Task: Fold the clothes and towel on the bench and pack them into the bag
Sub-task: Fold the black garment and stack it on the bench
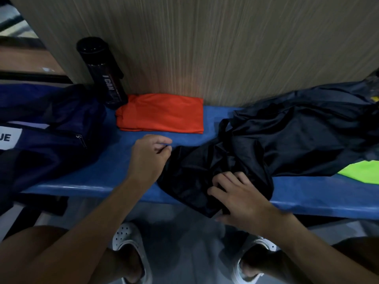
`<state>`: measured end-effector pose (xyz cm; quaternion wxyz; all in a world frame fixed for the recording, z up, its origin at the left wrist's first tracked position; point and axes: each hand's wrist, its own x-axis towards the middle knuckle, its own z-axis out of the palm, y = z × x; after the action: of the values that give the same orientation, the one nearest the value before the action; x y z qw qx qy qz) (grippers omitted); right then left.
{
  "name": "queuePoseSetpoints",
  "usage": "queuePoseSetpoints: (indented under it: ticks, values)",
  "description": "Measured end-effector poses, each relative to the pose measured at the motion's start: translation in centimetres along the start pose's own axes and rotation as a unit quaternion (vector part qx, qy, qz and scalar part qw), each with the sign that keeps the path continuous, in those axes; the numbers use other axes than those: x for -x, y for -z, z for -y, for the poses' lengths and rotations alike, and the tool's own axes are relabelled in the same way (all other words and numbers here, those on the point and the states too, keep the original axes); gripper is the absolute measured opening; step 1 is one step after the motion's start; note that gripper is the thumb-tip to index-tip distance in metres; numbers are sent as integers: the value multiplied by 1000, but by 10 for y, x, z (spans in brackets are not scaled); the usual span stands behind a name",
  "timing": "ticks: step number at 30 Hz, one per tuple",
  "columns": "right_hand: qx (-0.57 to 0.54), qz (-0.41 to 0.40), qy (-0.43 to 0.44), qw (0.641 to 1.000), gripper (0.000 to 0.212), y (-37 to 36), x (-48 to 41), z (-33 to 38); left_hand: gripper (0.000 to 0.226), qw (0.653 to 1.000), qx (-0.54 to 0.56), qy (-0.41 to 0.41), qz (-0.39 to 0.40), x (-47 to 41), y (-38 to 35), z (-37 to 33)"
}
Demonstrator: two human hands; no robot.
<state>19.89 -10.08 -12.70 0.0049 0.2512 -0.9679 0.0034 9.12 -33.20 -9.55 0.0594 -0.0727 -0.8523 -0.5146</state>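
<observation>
A person stands at a blue surface (92, 181) backed by a wood-grain wall panel (205, 48), both hands at a crumpled black garment (287, 140) that sprawls across the right half and spills over the near edge. The right hand (240, 193) grips the garment's near end, bent fingers (223, 179) on top of the cloth and the thumb tucked beneath. The left hand (150, 158) sits at the garment's left edge with its fingers (162, 149) curled in; whether they pinch any cloth cannot be told. A folded orange garment (162, 113) lies flat at the far side against the wall, just beside an upright black bottle (104, 74). A navy bag (51, 124) rests at the left end. A neon green cloth (361, 171) shows from under the black garment at the right. White clogs (127, 236) are visible on the floor below.
</observation>
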Motion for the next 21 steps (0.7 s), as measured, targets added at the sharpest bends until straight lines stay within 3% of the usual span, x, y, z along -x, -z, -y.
queuePoseSetpoints:
  ticks: [2, 6, 9, 11, 13, 16, 18, 21]
  values:
    - [12, -10, 1, 1000, 49, -3, -2, -1, 21, 1000, 1, 7, -4, 0, 2, -2]
    - [-41, -58, 20, 997, 15, 2, -5, -2, 23, 995, 90, 2, -38, -2, 7, -19]
    - [-154, -125, -44, 979, 29, 13, -11, 1, 28, 985, 162, -52, -39, -1, 10, -37]
    - [-263, -195, -111, 938, 32, 25, -25, 2, 29, 980, 179, -89, 2, 4, 8, -43]
    - [-371, -235, -137, 888, 50, 39, -41, -1, 28, 973, 186, -123, 57, 9, 3, -45]
    - [-428, -179, -87, 881, 72, 59, -61, -9, 23, 965, 192, -138, 117, 13, -2, -45]
    - [-447, -148, -54, 880, 56, 73, -73, -13, 23, 963, 198, -132, 131, 13, -1, -46]
    - [-451, -145, -42, 880, 12, 87, -85, -17, 27, 965, 214, -101, 111, 10, 1, -44]
